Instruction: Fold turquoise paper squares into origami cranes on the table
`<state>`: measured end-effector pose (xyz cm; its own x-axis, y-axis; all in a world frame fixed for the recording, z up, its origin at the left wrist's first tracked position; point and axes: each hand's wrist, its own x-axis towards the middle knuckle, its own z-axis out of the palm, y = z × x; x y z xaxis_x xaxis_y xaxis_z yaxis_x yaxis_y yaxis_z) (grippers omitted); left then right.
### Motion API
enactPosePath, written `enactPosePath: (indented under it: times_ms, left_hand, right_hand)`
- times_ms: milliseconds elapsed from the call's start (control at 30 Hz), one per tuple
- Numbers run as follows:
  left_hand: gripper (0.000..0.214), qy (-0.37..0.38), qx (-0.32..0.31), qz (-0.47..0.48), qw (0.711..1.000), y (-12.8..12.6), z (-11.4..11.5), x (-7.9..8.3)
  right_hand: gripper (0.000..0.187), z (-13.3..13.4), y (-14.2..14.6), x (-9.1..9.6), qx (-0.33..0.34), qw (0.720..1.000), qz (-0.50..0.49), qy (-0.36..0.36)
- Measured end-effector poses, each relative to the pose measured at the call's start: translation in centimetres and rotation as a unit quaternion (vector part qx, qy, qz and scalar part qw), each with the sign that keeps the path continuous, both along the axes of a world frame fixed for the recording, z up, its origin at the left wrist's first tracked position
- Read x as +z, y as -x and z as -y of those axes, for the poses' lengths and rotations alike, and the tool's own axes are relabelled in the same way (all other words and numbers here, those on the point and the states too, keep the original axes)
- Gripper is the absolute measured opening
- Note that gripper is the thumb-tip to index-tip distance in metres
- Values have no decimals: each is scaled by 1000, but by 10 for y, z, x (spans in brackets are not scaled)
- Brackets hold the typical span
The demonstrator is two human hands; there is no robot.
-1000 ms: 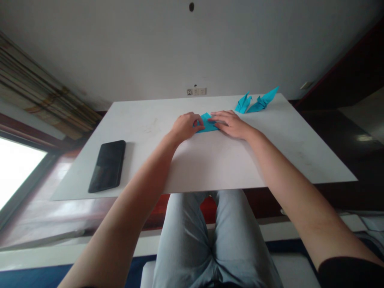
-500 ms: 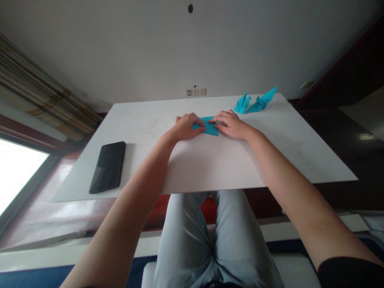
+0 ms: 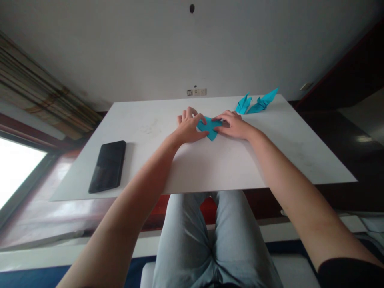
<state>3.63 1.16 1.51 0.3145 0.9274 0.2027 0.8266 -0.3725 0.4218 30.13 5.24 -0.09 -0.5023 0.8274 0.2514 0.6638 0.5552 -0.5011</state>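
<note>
A folded piece of blue paper lies on the white tabletop between my hands, one corner pointing toward me. My left hand grips its left side, thumb at the near edge and index finger at the far edge, with the other fingers raised. On the right side, my right hand holds the paper between thumb and fingers. Beyond my right hand stand two blue origami birds, a smaller one and a larger one with a long raised wing.
A black smartphone lies on the left part of the white table. The table's far edge is near a wall with power sockets. My legs are below the near edge.
The blue paper has turned so that a corner now points toward me. My left hand has shifted slightly right and its fingers have lifted; my right hand has barely moved.
</note>
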Motion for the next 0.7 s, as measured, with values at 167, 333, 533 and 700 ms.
enactPosePath:
  times_ms: [167, 333, 533, 700]
  left_hand:
    - [29, 27, -21, 5, 999, 10, -10, -4]
    - [40, 50, -29, 10, 998, 21, -12, 0]
    - [39, 69, -90, 31, 993, 21, -10, 7]
    - [30, 75, -89, 50, 992, 10, -9, 7]
  right_hand:
    - [43, 3, -1, 6, 28, 998, -34, 45]
    - [44, 3, 0, 8, 33, 991, -106, 79]
    - [30, 0, -1, 9, 26, 993, -95, 61]
    - [30, -2, 3, 1, 14, 997, -75, 13]
